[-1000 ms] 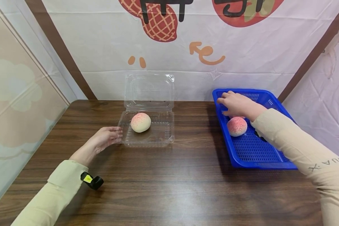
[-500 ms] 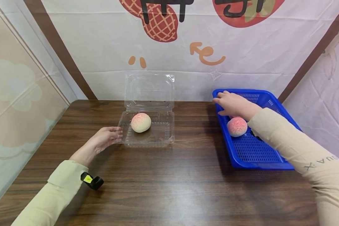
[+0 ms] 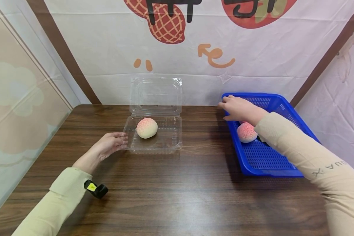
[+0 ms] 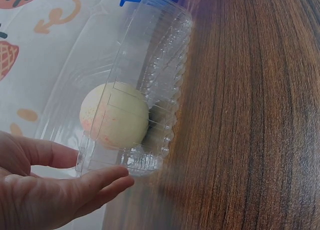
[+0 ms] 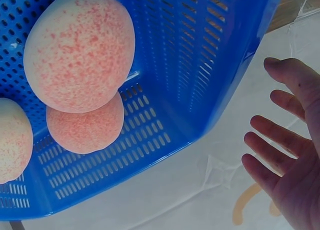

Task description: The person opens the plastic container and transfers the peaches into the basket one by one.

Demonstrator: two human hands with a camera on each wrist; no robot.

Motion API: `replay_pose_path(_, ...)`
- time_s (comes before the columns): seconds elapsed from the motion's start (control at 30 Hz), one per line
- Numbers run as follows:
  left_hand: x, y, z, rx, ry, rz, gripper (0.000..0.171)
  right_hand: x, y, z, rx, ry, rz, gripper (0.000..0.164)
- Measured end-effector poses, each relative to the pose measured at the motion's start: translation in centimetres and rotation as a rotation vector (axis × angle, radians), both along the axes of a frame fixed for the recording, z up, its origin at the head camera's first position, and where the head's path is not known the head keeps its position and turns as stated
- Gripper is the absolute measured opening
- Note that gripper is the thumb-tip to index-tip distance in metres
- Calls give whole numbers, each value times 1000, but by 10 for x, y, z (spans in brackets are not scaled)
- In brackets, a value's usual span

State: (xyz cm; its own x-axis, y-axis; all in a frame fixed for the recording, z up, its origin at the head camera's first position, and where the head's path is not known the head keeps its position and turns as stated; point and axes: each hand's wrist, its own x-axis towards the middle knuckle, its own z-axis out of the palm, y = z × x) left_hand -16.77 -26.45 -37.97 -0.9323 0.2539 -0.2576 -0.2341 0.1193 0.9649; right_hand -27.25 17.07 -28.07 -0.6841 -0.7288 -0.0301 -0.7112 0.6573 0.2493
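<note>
My left hand (image 3: 113, 144) is at the left side of a clear plastic clamshell box (image 3: 168, 141) whose lid stands up. Its fairly straight fingers (image 4: 102, 182) lie along the box's wall, and the thumb is at the rim. Inside the box sits one cream peach (image 3: 147, 128) with pink speckles. My right hand (image 3: 240, 108), holding nothing, hovers over the left rim of a blue basket (image 3: 243, 168), fingers spread and relaxed. Speckled peaches, a large-looking one (image 5: 80, 50) with another behind it and a third at the left edge, lie in the basket in the right wrist view.
Both containers stand at the back of a dark wood-grain table (image 3: 177, 190), apart from each other. Behind them hangs a white printed cloth (image 3: 194, 82). A black band with a yellow label (image 3: 95, 188) is on the left wrist.
My right hand has drawn left from inside the basket to over its left rim, holding nothing. The left hand, the box and the peaches have stayed put.
</note>
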Motion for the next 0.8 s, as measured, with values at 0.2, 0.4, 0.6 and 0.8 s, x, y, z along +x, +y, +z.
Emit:
replay_pose_path(0.2,0,0,1,-4,-2,-2,54,0,-5,-1,7,-1,-3,46)
replay_pose_path(0.4,1,0,1,2,0,-6,54,0,-10,-1,3,5,16,46)
replay_pose_path(0.6,1,0,1,2,3,-2,54,0,-15,-2,9,8,25,46)
replay_pose_path(0.8,1,1,1,-6,1,-3,55,-1,-20,-4,9,3,32,47)
